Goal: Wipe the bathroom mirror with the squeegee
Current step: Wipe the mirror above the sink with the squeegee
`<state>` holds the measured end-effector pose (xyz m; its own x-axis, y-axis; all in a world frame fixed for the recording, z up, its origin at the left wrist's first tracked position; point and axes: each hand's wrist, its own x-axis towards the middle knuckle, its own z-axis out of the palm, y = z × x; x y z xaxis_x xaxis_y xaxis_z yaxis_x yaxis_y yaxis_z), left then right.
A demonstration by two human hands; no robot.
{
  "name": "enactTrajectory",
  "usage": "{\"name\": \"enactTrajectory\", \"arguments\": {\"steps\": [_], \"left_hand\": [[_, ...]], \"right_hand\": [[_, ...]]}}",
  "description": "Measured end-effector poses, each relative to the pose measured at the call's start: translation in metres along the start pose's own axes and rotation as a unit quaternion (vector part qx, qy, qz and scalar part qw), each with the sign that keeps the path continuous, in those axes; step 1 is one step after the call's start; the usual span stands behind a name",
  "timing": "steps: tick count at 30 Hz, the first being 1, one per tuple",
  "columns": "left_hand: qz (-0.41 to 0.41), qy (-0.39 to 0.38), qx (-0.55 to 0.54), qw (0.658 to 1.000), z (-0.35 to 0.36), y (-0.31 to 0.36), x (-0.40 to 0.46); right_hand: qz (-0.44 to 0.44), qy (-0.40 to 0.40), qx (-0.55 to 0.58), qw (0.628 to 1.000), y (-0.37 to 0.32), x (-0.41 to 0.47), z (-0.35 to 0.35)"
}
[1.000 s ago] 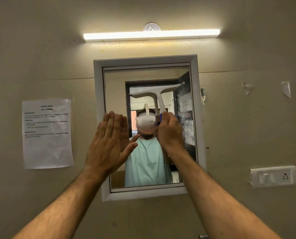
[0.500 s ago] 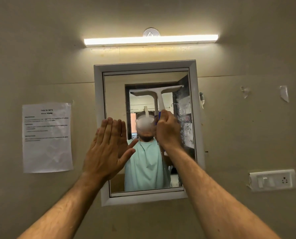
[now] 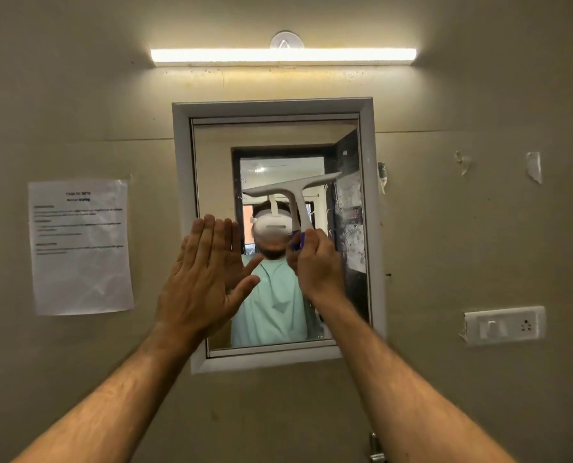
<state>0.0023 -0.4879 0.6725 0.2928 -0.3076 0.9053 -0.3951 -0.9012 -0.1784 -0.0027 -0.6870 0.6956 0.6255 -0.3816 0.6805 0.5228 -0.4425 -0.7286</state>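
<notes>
Now, stroke: mid-pass, blade working down the right half of the glass.
Squeegee (image 3: pixel 292 188): white T-shaped head tilted, right end higher, lying across the mirror's middle; it sits lower on the glass than a second ago, when it was nearer the top of the reflected doorway.
Right hand (image 3: pixel 315 262): fingers curled tight round the squeegee's handle, a sliver of blue grip showing at the fist.
Left hand (image 3: pixel 205 279): fingers straight and together, thumb splayed, palm flat toward the mirror's left edge (whether it presses the glass or the frame cannot be told); it has hardly moved.
Mirror (image 3: pixel 211 155): grey-framed, set in the wall under the tube light (image 3: pixel 283 56); smears show on the reflected door at right.
Meaning: the downward pull is under way, so the upper band is likely covered and the lower half remains.
Nearby: paper notice (image 3: pixel 79 247) to the left, switch plate (image 3: pixel 505 325) to the right.
</notes>
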Motion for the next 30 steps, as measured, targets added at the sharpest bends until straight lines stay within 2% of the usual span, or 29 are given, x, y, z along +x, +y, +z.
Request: {"name": "enactTrajectory", "arguments": {"steps": [2, 7, 10, 17, 25, 30], "left_hand": [[-0.002, -0.008, 0.002, 1.000, -0.001, 0.001, -0.002], [-0.010, -0.011, 0.003, 1.000, -0.002, 0.006, -0.001], [-0.019, -0.015, -0.005, 1.000, -0.002, 0.008, -0.005], [-0.025, -0.045, -0.009, 0.999, 0.004, 0.008, -0.022], [-0.030, -0.050, -0.015, 0.998, 0.004, 0.018, -0.020], [-0.026, -0.046, -0.008, 0.999, 0.001, 0.020, -0.025]], "right_hand": [[-0.005, -0.001, -0.020, 1.000, 0.008, -0.007, 0.001], [-0.040, 0.046, 0.020, 0.998, -0.017, 0.018, -0.004], [-0.022, 0.034, 0.038, 0.998, -0.017, 0.023, -0.003], [0.012, 0.020, -0.004, 1.000, 0.044, -0.036, 0.001], [-0.025, 0.029, 0.031, 0.999, 0.007, -0.014, -0.001], [0.011, 0.010, -0.007, 1.000, 0.041, -0.036, 0.003]]}}
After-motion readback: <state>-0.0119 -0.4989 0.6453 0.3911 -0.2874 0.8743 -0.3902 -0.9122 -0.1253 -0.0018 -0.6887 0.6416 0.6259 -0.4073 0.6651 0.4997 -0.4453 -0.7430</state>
